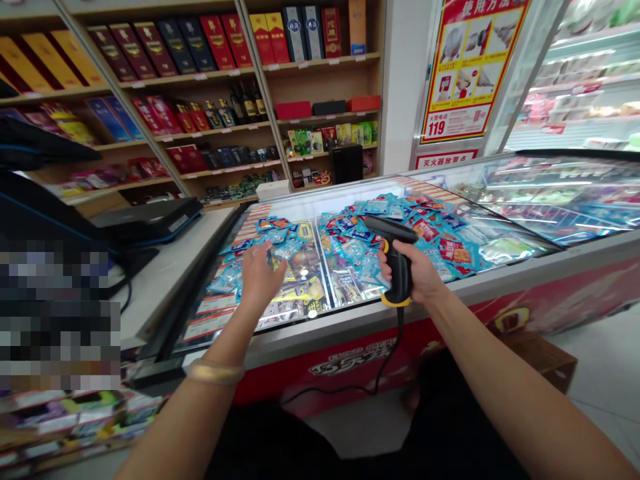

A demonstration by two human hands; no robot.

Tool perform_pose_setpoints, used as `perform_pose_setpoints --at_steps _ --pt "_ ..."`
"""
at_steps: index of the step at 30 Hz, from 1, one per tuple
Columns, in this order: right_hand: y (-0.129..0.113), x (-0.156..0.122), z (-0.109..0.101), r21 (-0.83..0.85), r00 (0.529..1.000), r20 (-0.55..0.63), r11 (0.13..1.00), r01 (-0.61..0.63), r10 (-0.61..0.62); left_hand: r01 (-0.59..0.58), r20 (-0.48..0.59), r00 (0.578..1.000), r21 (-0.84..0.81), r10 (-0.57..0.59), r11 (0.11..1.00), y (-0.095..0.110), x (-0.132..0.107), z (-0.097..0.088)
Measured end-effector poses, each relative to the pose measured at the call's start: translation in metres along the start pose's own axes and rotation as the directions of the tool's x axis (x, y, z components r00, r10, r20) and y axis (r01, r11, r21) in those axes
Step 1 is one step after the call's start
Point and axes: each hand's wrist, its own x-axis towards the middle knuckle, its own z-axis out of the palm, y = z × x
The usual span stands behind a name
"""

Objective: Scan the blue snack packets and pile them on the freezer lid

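Note:
My right hand [417,273] is closed round the grip of a black barcode scanner [395,257] with a yellow base and a black cord hanging down. The scanner points over the glass-topped chest freezer [350,320]. My left hand [260,277] reaches forward over the freezer lid with its fingers apart, just above several blue snack packets [273,243] lying on the glass. It holds nothing. A gold bangle [213,372] sits on my left forearm. A bigger heap of blue and red packets [430,230] lies to the right of the scanner.
A white counter [160,277] at the left carries a black till [145,223] and cables. Wooden shelves [320,63] of boxed bottles line the back wall. A red poster [470,67] and a glass-door cooler [580,80] stand at right. A cardboard box [543,360] sits on the floor.

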Motion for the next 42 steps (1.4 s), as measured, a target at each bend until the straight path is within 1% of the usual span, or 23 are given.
perform_pose_setpoints --at_steps 2,4,5,7,10,11,13,15,17,18,20,23,25,29,36,40,42 --pt "0.014 0.004 0.015 0.002 0.999 0.031 0.999 -0.041 0.041 0.168 0.001 0.985 0.169 -0.171 0.971 -0.023 -0.006 -0.015" --pt "0.029 0.007 0.029 -0.01 0.994 0.07 0.997 -0.082 0.082 0.286 -0.013 0.955 0.288 -0.295 0.914 -0.036 -0.016 -0.023" --pt "0.036 0.008 0.035 -0.013 0.991 0.089 0.995 -0.103 0.104 0.318 -0.027 0.945 0.32 -0.327 0.892 -0.04 -0.02 -0.025" --pt "0.046 0.01 0.043 -0.002 0.982 0.12 0.989 -0.145 0.145 0.349 -0.054 0.934 0.346 -0.353 0.871 -0.044 -0.028 -0.024" --pt "0.054 0.011 0.046 0.019 0.97 0.133 0.978 -0.21 0.206 0.36 -0.06 0.931 0.328 -0.361 0.874 -0.046 -0.033 -0.019" --pt "0.054 0.01 0.046 0.014 0.965 0.132 0.973 -0.231 0.227 0.352 -0.055 0.934 0.307 -0.352 0.884 -0.047 -0.033 -0.017" --pt "0.054 0.009 0.045 -0.011 0.955 0.131 0.964 -0.266 0.265 0.29 -0.057 0.957 0.235 -0.285 0.928 -0.047 -0.031 -0.015" --pt "0.054 0.008 0.045 -0.047 0.947 0.143 0.958 -0.282 0.286 0.19 -0.052 0.981 0.106 -0.185 0.976 -0.046 -0.03 -0.014" --pt "0.054 0.006 0.047 -0.092 0.94 0.172 0.955 -0.282 0.294 0.085 -0.001 0.996 -0.053 -0.085 0.995 -0.042 -0.032 -0.013" --pt "0.055 0.005 0.048 -0.114 0.935 0.193 0.953 -0.28 0.298 0.041 0.041 0.999 -0.128 -0.036 0.991 -0.039 -0.033 -0.013" --pt "0.056 0.004 0.049 -0.148 0.924 0.235 0.951 -0.272 0.301 -0.022 0.128 0.99 -0.252 0.056 0.968 -0.032 -0.037 -0.013" --pt "0.056 0.005 0.049 -0.163 0.915 0.266 0.95 -0.267 0.303 -0.045 0.227 0.964 -0.377 0.139 0.925 -0.02 -0.042 -0.013" --pt "0.056 0.005 0.049 -0.166 0.916 0.264 0.95 -0.265 0.302 -0.034 0.258 0.954 -0.421 0.155 0.906 -0.014 -0.044 -0.013" --pt "0.056 0.006 0.049 -0.185 0.917 0.26 0.947 -0.261 0.303 -0.034 0.254 0.953 -0.452 0.165 0.892 -0.011 -0.044 -0.013" --pt "0.055 0.005 0.053 -0.223 0.928 0.217 0.941 -0.254 0.302 -0.054 0.234 0.956 -0.449 0.176 0.892 -0.014 -0.044 -0.011" --pt "0.056 0.005 0.053 -0.188 0.931 0.21 0.947 -0.261 0.298 -0.059 0.228 0.957 -0.448 0.177 0.892 -0.019 -0.042 -0.009" --pt "0.057 0.006 0.053 -0.15 0.936 0.212 0.956 -0.254 0.282 -0.041 0.24 0.956 -0.463 0.17 0.885 -0.022 -0.041 -0.008"
